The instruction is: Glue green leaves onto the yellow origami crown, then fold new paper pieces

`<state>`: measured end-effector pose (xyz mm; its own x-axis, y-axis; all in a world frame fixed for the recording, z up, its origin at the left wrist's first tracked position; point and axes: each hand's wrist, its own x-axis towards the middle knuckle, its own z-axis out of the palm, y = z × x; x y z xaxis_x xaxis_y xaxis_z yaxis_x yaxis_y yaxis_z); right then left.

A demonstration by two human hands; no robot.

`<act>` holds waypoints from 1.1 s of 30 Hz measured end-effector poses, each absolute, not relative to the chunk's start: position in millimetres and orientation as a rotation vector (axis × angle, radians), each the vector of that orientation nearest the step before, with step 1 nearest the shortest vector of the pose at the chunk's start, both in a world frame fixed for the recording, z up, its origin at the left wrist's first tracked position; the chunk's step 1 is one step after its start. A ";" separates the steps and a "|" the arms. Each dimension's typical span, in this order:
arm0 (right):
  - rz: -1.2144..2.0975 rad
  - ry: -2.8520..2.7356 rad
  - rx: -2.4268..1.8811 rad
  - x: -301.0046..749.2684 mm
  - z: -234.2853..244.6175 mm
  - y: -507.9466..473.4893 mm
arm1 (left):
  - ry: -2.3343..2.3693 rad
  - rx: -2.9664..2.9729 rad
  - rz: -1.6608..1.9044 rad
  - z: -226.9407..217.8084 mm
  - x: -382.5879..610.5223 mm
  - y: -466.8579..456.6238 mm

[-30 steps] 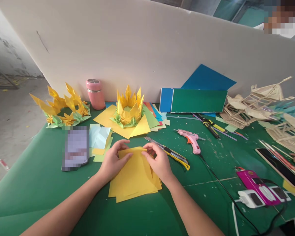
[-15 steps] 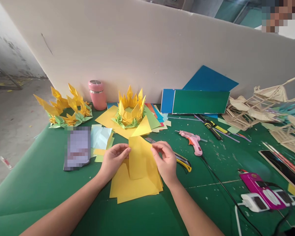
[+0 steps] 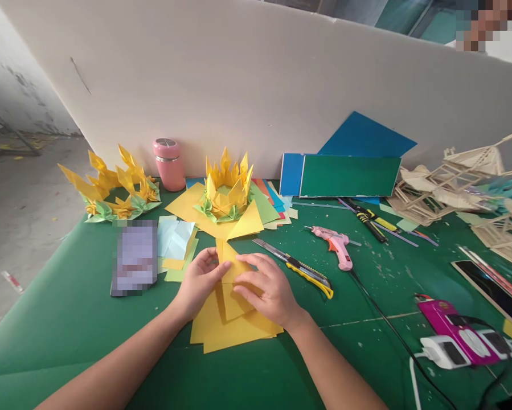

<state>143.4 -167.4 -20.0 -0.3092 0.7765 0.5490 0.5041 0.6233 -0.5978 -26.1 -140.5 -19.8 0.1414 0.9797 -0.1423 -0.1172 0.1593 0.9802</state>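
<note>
A folded yellow paper sheet (image 3: 229,267) lies on a stack of yellow sheets (image 3: 221,330) on the green table (image 3: 68,319). My left hand (image 3: 198,282) pinches the folded sheet's left edge with curled fingers. My right hand (image 3: 266,290) lies on top of the sheet, fingers stretched leftward and pressing it flat. A yellow-and-black utility knife (image 3: 298,266) sits just right of my right hand. A finished yellow paper flower (image 3: 225,188) stands behind the stack.
More yellow paper flowers (image 3: 110,188) and a pink cup (image 3: 169,164) stand at the back left. A pink glue gun (image 3: 335,246), blue and green boards (image 3: 345,171), wooden stick models (image 3: 456,182), a power strip (image 3: 461,341) and a phone (image 3: 490,293) lie to the right. Another person is behind the partition.
The yellow sheet was held up by both hands half a second ago. It is now down on the stack, folded narrower, with my right hand pressing on it.
</note>
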 end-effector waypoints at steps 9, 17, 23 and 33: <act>1.351 -1.361 -1.170 145.9 -23.3 -162.9 | 1.023 1.009 1.005 -17.8 -24.0 -143.8; 1.567 -1.144 -1.188 144.4 -18.4 -165.1 | 0.996 1.159 1.103 -18.0 -23.2 -146.3; 1.619 -1.007 -1.192 144.1 -18.2 -164.5 | 1.010 1.248 1.102 -22.8 -24.8 -145.9; 1.637 -0.958 -1.177 142.6 -23.0 -163.9 | 1.027 1.261 1.104 -25.6 -24.5 -146.3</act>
<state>142.6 -163.9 -23.0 -0.1654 0.9439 -0.2857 -0.2135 -0.3171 -0.9240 -24.5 -146.3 -25.6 0.1850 0.9826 0.0167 -0.0549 -0.0067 0.9985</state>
